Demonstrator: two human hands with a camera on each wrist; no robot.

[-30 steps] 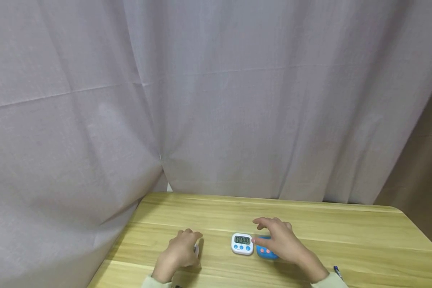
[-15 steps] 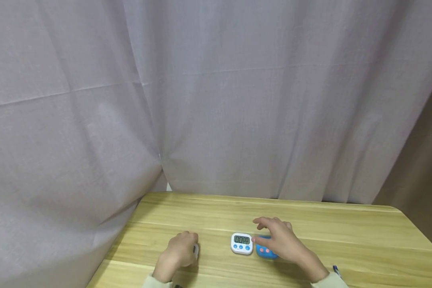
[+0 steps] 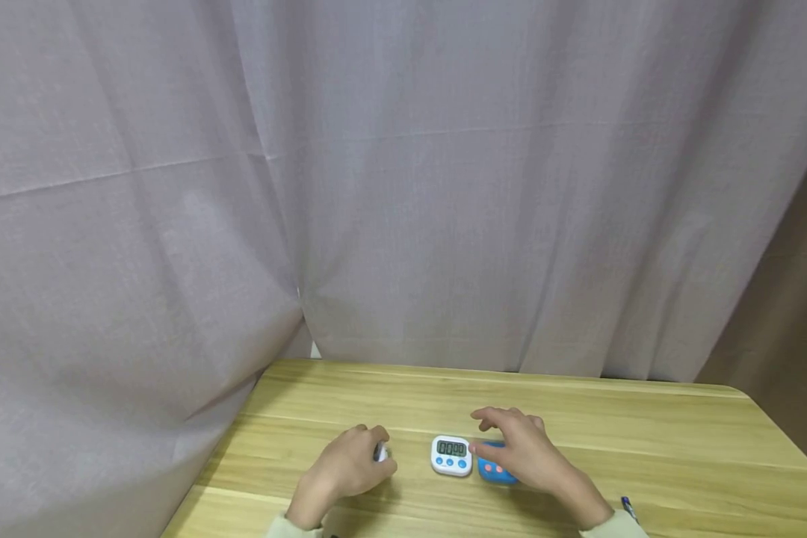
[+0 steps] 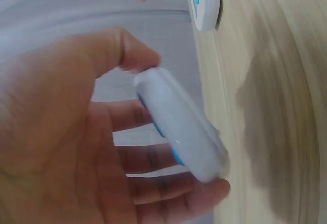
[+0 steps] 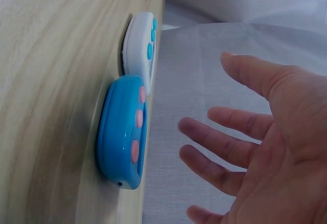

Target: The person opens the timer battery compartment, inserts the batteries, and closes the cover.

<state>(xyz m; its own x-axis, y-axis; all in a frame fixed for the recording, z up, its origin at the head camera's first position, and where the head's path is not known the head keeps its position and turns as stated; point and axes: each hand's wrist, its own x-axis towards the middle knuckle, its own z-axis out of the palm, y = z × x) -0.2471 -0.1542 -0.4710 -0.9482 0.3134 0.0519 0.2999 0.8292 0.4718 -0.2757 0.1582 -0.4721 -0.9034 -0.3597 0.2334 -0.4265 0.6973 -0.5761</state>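
My left hand (image 3: 346, 465) grips a white digital timer (image 4: 179, 124) with blue buttons between thumb and fingers, tilted and raised over the table in the left wrist view. Most of it is hidden by the hand in the head view. To its right a second white timer (image 3: 452, 456), its display reading 00:00, lies face up. Beside that one lies a blue timer (image 5: 122, 132) with pink buttons. My right hand (image 3: 527, 452) hovers over the blue timer with fingers spread and holds nothing; it partly covers the blue timer in the head view.
The wooden table (image 3: 390, 396) carries everything here. A pen-like item with a blue end (image 3: 628, 508) lies near my right sleeve. Grey curtains (image 3: 444, 224) hang behind the table and along its left side.
My left hand has closed on the white timer at the left, lifted it and moved it a little to the right. The right hand has stayed in place.
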